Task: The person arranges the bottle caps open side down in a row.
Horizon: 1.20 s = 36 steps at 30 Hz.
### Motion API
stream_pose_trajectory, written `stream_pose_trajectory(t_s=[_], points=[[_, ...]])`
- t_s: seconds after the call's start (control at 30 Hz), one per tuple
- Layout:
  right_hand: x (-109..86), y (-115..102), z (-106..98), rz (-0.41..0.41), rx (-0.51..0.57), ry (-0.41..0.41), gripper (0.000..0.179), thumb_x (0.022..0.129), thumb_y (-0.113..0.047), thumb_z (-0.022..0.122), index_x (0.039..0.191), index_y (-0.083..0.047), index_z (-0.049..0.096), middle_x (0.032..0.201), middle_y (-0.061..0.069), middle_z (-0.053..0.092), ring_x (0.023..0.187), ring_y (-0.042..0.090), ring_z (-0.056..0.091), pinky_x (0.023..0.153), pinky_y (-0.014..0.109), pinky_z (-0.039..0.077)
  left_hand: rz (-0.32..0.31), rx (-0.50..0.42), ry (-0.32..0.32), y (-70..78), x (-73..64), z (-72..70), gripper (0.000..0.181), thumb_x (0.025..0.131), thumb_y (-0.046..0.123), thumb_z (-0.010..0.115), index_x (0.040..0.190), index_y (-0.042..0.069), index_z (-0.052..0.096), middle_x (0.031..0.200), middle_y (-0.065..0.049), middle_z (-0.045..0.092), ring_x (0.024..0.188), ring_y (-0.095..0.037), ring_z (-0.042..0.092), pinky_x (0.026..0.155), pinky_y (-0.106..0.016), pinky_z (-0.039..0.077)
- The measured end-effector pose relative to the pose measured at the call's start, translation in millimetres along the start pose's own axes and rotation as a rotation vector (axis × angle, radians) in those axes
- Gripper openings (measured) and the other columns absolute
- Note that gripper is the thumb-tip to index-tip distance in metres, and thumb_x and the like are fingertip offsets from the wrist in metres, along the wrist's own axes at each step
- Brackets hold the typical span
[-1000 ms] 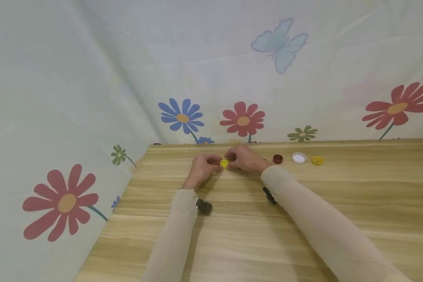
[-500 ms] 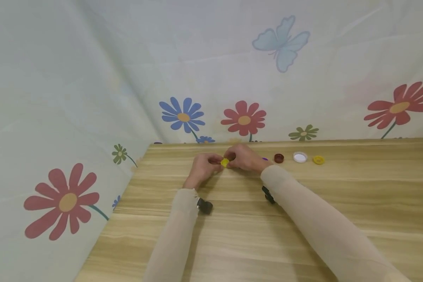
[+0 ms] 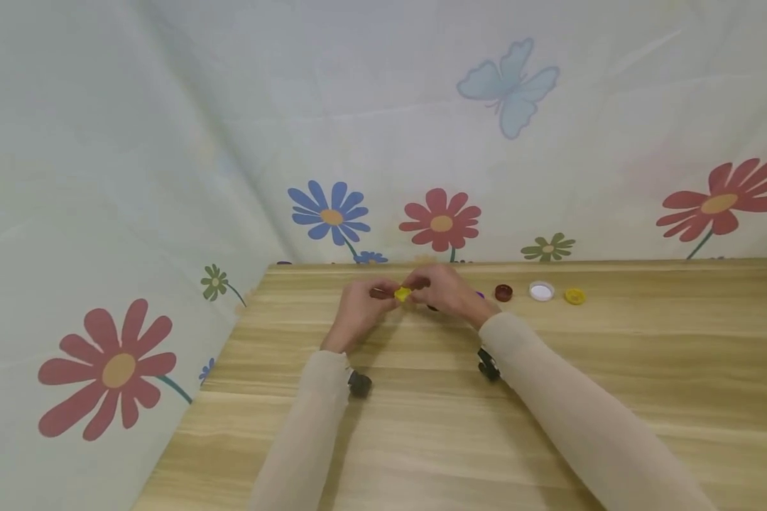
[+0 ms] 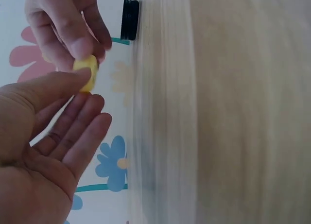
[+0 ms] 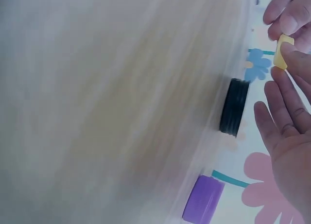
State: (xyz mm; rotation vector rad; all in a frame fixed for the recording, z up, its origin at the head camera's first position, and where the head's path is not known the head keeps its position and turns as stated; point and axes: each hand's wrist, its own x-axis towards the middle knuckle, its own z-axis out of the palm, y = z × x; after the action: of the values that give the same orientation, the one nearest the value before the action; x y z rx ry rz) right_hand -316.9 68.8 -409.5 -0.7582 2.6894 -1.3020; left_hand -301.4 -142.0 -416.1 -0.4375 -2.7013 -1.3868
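Note:
A small yellow bottle cap (image 3: 403, 294) is held up over the far part of the wooden table between both hands. My left hand (image 3: 361, 305) pinches its near side, the thumb lying over the cap (image 4: 86, 74) in the left wrist view while the other fingers stretch out below. From the opposite side my right hand (image 3: 443, 291) pinches it between thumb and fingers. Standing on the table beneath the right hand is a black cap (image 5: 234, 107), mostly covered by that hand in the head view. A purple cap (image 5: 203, 199) stands beside it.
Right of the hands, a dark red cap (image 3: 503, 292), a white cap (image 3: 541, 291) and another yellow cap (image 3: 574, 296) continue the row along the table's (image 3: 422, 426) back edge. Behind it hangs a flower-printed cloth (image 3: 371, 106). Each wrist wears a black camera.
The yellow cap has turned between the fingers, its round face now less visible. Both hands have shifted slightly left with it. The row of caps stays in place.

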Motion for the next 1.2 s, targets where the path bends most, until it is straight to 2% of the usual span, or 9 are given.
stream_pose_trajectory(t_s=[0.2, 0.33, 0.5, 0.67, 0.8, 1.0, 1.2], points=[[-9.3, -1.5, 0.5, -0.018, 0.045, 0.059, 0.017, 0.099, -0.015, 0.078, 0.114, -0.007, 0.08, 0.11, 0.004, 0.076, 0.103, 0.022, 0.069, 0.092, 0.04, 0.057, 0.091, -0.013, -0.015, 0.8, -4.6, -4.0, 0.021, 0.089, -0.001, 0.084, 0.109, 0.002, 0.081, 0.103, -0.009, 0.08, 0.097, -0.024, 0.076, 0.091, -0.038, 0.06], [-12.7, -5.6, 0.4, -0.031, 0.075, 0.091, 0.018, 0.099, -0.016, 0.079, 0.115, -0.007, 0.08, 0.11, 0.004, 0.076, 0.106, 0.022, 0.07, 0.095, 0.041, 0.057, 0.121, -0.006, -0.019, 2.2, -6.0, -8.2, 0.021, 0.09, 0.001, 0.084, 0.11, 0.002, 0.081, 0.104, -0.009, 0.08, 0.099, -0.025, 0.076, 0.091, -0.038, 0.06], [-20.5, -11.5, 0.5, -0.035, 0.119, 0.125, 0.019, 0.099, -0.014, 0.078, 0.116, -0.006, 0.079, 0.11, 0.006, 0.076, 0.107, 0.025, 0.071, 0.099, 0.043, 0.056, 0.11, -0.02, -0.025, 4.2, -8.1, -9.4, 0.021, 0.09, 0.003, 0.086, 0.111, 0.004, 0.081, 0.104, -0.006, 0.08, 0.1, -0.023, 0.076, 0.09, -0.037, 0.06], [-30.4, -14.7, 2.4, 0.003, 0.163, 0.157, 0.022, 0.099, -0.017, 0.078, 0.118, -0.005, 0.078, 0.111, 0.007, 0.077, 0.109, 0.027, 0.071, 0.1, 0.044, 0.056, 0.088, -0.044, -0.031, 7.2, -10.5, -9.4, 0.021, 0.09, 0.006, 0.086, 0.11, 0.007, 0.082, 0.104, -0.003, 0.08, 0.101, -0.022, 0.075, 0.089, -0.037, 0.061], [-36.4, -15.1, 4.5, 0.051, 0.202, 0.181, 0.024, 0.098, -0.019, 0.08, 0.119, -0.007, 0.078, 0.112, 0.006, 0.077, 0.11, 0.026, 0.071, 0.098, 0.042, 0.057, 0.106, -0.046, -0.039, 9.9, -11.4, -10.0, 0.021, 0.09, 0.006, 0.086, 0.111, 0.006, 0.082, 0.106, -0.003, 0.08, 0.101, -0.022, 0.075, 0.089, -0.036, 0.061], [-38.6, -14.4, 6.4, 0.048, 0.242, 0.192, 0.023, 0.098, -0.017, 0.08, 0.119, -0.007, 0.078, 0.114, 0.006, 0.076, 0.11, 0.025, 0.07, 0.095, 0.04, 0.058, 0.137, -0.03, -0.028, 15.0, -12.1, -11.5, 0.019, 0.09, 0.005, 0.085, 0.109, 0.005, 0.083, 0.106, -0.005, 0.08, 0.099, -0.022, 0.075, 0.088, -0.035, 0.061], [-45.3, -14.0, 6.3, 0.066, 0.244, 0.191, 0.023, 0.099, -0.015, 0.079, 0.12, -0.006, 0.077, 0.115, 0.006, 0.076, 0.11, 0.025, 0.07, 0.095, 0.04, 0.058, 0.147, -0.041, -0.054, 14.4, -13.2, -7.2, 0.019, 0.091, 0.005, 0.085, 0.109, 0.004, 0.083, 0.107, -0.006, 0.08, 0.099, -0.022, 0.075, 0.087, -0.034, 0.061]])
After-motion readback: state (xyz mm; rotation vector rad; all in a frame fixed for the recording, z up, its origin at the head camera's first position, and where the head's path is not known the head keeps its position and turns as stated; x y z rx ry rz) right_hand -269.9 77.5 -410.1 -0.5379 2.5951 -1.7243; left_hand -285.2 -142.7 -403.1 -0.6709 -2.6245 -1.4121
